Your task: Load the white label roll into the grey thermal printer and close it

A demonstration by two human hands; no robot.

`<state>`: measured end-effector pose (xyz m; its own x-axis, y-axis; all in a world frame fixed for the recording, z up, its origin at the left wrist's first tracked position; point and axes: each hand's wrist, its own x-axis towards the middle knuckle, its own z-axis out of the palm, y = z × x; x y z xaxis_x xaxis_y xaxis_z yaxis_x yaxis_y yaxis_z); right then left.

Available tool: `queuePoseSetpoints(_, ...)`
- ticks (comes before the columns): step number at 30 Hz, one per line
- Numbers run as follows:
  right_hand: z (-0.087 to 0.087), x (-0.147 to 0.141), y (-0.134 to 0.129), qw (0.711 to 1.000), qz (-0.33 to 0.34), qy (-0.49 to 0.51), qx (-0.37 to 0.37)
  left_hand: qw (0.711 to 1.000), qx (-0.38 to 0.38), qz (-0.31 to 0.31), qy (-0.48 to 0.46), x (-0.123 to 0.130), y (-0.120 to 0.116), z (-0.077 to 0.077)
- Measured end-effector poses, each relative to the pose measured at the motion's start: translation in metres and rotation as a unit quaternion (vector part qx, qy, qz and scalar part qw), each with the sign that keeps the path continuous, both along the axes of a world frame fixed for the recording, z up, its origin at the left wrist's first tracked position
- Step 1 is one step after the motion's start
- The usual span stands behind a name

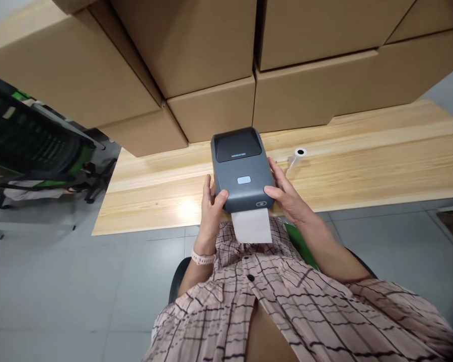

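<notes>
Grasping grey-blue printer (230, 170) from both sides at near edge of wooden table (381, 173), with left hand (212, 206) on left flank and right hand (290, 200) on right flank. Pressing thumbs on near corners of casing while running fingers along sides, presumably for sharing weight and preventing tipping. Hiding some fingertips behind casing, so not showing how far underneath. Cannot tell whether lifting printer clear or resting it on tabletop. Pointing near face toward body, probably for easy viewing of light-blue button (244, 180) on top; placing dark window (238, 145) at far end. Leaving middle of near face uncovered between thumbs, likely for not pinching white paper strip (252, 227), hanging out past table edge above lap. Sitting just right of printer, beyond right hand and not being gripped: small white roll (295, 161), perhaps within easy reach on purpose; cannot tell whether standing or lying. Lining far side of table in stacked tiers: cardboard boxes (215, 113), apparently for freeing near strip as working surface. Wearing pale wristband (203, 258) on left wrist. Standing beyond left end of table: dark mesh chair (33, 133).
</notes>
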<state>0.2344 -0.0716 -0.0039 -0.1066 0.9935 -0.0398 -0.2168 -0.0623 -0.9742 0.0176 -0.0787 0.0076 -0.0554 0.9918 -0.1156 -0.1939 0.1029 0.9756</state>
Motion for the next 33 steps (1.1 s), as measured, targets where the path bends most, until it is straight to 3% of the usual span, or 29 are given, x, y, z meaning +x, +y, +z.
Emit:
queuePoseSetpoints(9, -0.007, -0.004, 0.000, 0.998, -0.026, -0.024, 0.047, 0.995, 0.077, 0.012, 0.058, 0.002, 0.005, -0.010)
queuePoseSetpoints(12, -0.006, -0.004, 0.000, 0.997, -0.033, -0.041, 0.059, 0.991, 0.087, 0.021, 0.103, -0.003, -0.015, -0.009)
queuePoseSetpoints(15, -0.007, -0.005, 0.000, 0.996, -0.043, -0.037, 0.071, 0.969, 0.105, 0.107, 0.195, -0.006, -0.050, -0.011)
queuePoseSetpoints(16, -0.008, -0.006, 0.000, 0.996, -0.044, -0.034, 0.075, 0.969, 0.085, 0.098, 0.208, -0.006, -0.061, -0.012)
queuePoseSetpoints(18, -0.012, -0.007, 0.001, 0.995, -0.046, -0.030, 0.083, 0.981, -0.001, -0.015, 0.193, -0.003, -0.076, -0.013)
queuePoseSetpoints(21, -0.019, -0.008, 0.002, 0.994, -0.046, -0.040, 0.096, 0.977, -0.105, -0.171, 0.070, 0.004, -0.080, -0.011)
queuePoseSetpoints(24, -0.019, -0.006, 0.001, 0.985, -0.052, -0.096, 0.131, 0.969, -0.141, -0.201, -0.013, 0.010, -0.075, -0.009)
queuePoseSetpoints(26, -0.010, -0.004, -0.001, 0.959, -0.086, -0.188, 0.195, 0.970, -0.144, -0.197, -0.019, 0.010, -0.073, -0.012)
queuePoseSetpoints(28, 0.006, -0.001, -0.003, 0.901, -0.124, -0.309, 0.277, 0.974, -0.128, -0.187, 0.002, 0.007, -0.072, -0.016)
queuePoseSetpoints(30, 0.023, 0.000, -0.004, 0.843, -0.118, -0.402, 0.339, 0.982, -0.097, -0.158, 0.043, 0.000, -0.071, -0.020)
queuePoseSetpoints(31, 0.032, 0.000, -0.004, 0.827, -0.100, -0.426, 0.354, 0.985, -0.079, -0.136, 0.067, -0.005, -0.070, -0.021)
queuePoseSetpoints(33, 0.044, -0.001, -0.002, 0.821, -0.060, -0.442, 0.357, 0.991, -0.041, -0.072, 0.105, -0.017, -0.066, -0.020)
